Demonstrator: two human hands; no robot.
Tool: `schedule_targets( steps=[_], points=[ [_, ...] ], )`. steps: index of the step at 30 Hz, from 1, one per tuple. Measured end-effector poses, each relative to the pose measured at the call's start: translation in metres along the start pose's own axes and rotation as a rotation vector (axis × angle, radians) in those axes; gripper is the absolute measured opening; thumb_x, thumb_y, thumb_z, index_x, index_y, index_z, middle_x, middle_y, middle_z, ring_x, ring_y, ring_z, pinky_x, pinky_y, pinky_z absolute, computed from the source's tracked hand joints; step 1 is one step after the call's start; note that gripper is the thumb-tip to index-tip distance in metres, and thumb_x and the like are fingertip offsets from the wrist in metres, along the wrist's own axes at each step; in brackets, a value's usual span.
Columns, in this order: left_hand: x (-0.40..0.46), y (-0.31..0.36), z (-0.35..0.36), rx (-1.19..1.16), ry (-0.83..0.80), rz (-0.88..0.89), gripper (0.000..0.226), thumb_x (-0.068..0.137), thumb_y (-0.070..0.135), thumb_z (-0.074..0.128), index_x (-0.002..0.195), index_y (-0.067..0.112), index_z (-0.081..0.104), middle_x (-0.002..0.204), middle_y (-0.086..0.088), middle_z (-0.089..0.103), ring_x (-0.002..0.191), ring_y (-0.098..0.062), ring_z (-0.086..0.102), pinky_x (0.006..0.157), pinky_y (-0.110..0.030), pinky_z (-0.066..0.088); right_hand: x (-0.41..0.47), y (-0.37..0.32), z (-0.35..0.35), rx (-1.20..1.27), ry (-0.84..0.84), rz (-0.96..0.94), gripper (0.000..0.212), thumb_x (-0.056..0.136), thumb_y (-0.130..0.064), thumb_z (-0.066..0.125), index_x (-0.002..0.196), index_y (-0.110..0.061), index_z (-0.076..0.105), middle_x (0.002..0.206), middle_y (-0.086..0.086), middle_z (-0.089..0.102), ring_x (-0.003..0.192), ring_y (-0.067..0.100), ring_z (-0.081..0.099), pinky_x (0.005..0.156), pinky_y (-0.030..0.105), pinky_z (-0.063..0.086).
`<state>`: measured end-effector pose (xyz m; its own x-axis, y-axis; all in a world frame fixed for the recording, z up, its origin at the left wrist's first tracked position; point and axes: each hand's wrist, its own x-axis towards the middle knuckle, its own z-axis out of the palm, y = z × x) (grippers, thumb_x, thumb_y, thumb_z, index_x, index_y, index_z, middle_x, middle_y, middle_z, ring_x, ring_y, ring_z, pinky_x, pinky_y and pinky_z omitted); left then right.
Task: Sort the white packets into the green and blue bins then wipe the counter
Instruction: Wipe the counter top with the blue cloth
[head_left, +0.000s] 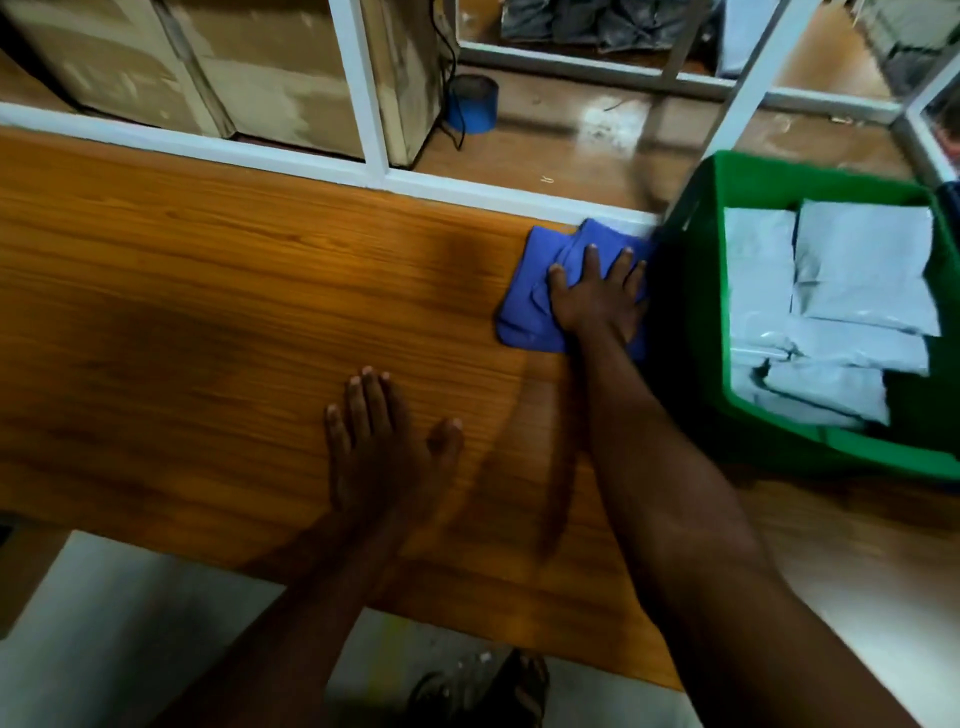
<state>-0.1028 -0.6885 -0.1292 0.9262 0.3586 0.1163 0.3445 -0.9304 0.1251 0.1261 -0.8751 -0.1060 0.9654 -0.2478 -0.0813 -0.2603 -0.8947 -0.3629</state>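
Centrally, a wooden worktop (208, 291) is seen. At its right, white packets (841, 306) are piled inside a green bin (691, 332). Beside the bin, a blue cloth (530, 306) is pressed flat by the right hand (597, 301), fingers spread. The left hand (384, 447) is laid flat, grasping nothing.

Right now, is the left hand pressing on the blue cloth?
No, the left hand rests flat on the bare wooden counter, while the right hand presses the blue cloth beside the green bin.
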Motion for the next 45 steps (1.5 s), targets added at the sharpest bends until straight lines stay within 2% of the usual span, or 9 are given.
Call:
schedule_targets(
  steps=[3,7,11,15,22,29,35,39,45],
  points=[
    [0.000,-0.001,-0.005,-0.031,-0.045,-0.007,0.096,0.086,0.067,0.030,0.152,-0.002,0.024,0.161,-0.022,0.022,0.150,-0.034,0.016,0.120,-0.057,0.009,-0.053,0.010,0.004,-0.027,0.005,-0.045,0.073,0.092,-0.071,0.030,0.156,-0.036,0.025,0.168,0.009,0.006,0.154,0.032,0.001,0.118,0.059,0.009],
    [-0.003,-0.001,-0.013,-0.063,-0.113,-0.004,0.098,0.085,0.068,0.026,0.152,-0.002,0.022,0.161,-0.022,0.019,0.150,-0.035,0.014,0.120,-0.058,0.007,-0.146,0.033,0.010,-0.133,0.069,-0.120,0.074,0.090,-0.073,0.027,0.154,-0.036,0.031,0.166,0.013,0.017,0.153,0.036,0.011,0.117,0.066,0.008],
    [-0.006,-0.006,-0.022,-0.057,-0.195,0.012,0.097,0.089,0.071,0.023,0.156,0.002,0.010,0.164,-0.018,0.008,0.152,-0.032,0.004,0.121,-0.056,0.001,-0.241,0.060,0.006,-0.179,0.006,-0.143,0.074,0.092,-0.075,0.024,0.157,-0.040,0.020,0.168,0.009,0.008,0.155,0.032,0.004,0.118,0.065,-0.001],
    [-0.008,-0.006,-0.026,-0.034,-0.211,0.067,0.095,0.091,0.071,0.023,0.156,0.004,0.008,0.165,-0.017,0.003,0.152,-0.031,0.000,0.121,-0.055,0.000,-0.304,0.086,0.002,-0.180,0.014,-0.148,0.074,0.091,-0.076,0.024,0.156,-0.042,0.021,0.168,0.008,0.008,0.155,0.032,0.004,0.118,0.063,-0.004],
    [-0.038,0.020,-0.018,0.011,-0.213,0.211,0.097,0.089,0.074,0.014,0.157,0.005,0.004,0.165,-0.017,0.004,0.152,-0.031,-0.001,0.122,-0.053,0.000,-0.292,0.165,-0.036,-0.171,0.048,-0.014,0.074,0.089,-0.078,0.025,0.155,-0.044,0.023,0.168,0.007,0.011,0.154,0.030,0.006,0.118,0.063,-0.002],
    [-0.100,0.095,-0.013,0.016,-0.216,0.358,0.093,0.092,0.069,0.021,0.156,0.003,0.008,0.165,-0.017,0.001,0.152,-0.031,-0.004,0.121,-0.051,-0.005,-0.254,0.322,-0.107,-0.170,0.088,0.218,0.071,0.089,-0.076,0.026,0.154,-0.046,0.024,0.168,0.006,0.012,0.154,0.029,0.007,0.119,0.063,0.002],
    [-0.111,0.108,-0.018,0.019,-0.167,0.372,0.093,0.093,0.070,0.020,0.157,0.004,0.007,0.165,-0.016,0.002,0.153,-0.029,-0.002,0.122,-0.051,-0.001,-0.227,0.445,-0.171,-0.162,0.114,0.411,0.073,0.090,-0.076,0.027,0.154,-0.041,0.026,0.168,0.007,0.011,0.153,0.029,0.009,0.118,0.065,0.002],
    [-0.113,0.108,-0.027,0.033,-0.199,0.345,0.093,0.093,0.071,0.019,0.157,0.006,0.004,0.165,-0.014,-0.002,0.153,-0.028,-0.004,0.122,-0.049,-0.002,-0.213,0.466,-0.184,-0.128,0.089,0.465,0.081,0.086,-0.081,0.018,0.156,-0.041,0.020,0.168,0.005,0.010,0.153,0.030,0.012,0.116,0.066,0.009],
    [-0.111,0.110,-0.031,-0.015,-0.239,0.332,0.095,0.089,0.071,0.018,0.157,0.007,0.003,0.166,-0.014,-0.001,0.153,-0.028,-0.005,0.122,-0.050,-0.003,-0.239,0.434,-0.162,-0.230,0.064,0.390,0.087,0.084,-0.087,0.012,0.157,-0.040,0.016,0.168,0.005,0.007,0.154,0.032,0.006,0.117,0.066,0.004]
  ],
)
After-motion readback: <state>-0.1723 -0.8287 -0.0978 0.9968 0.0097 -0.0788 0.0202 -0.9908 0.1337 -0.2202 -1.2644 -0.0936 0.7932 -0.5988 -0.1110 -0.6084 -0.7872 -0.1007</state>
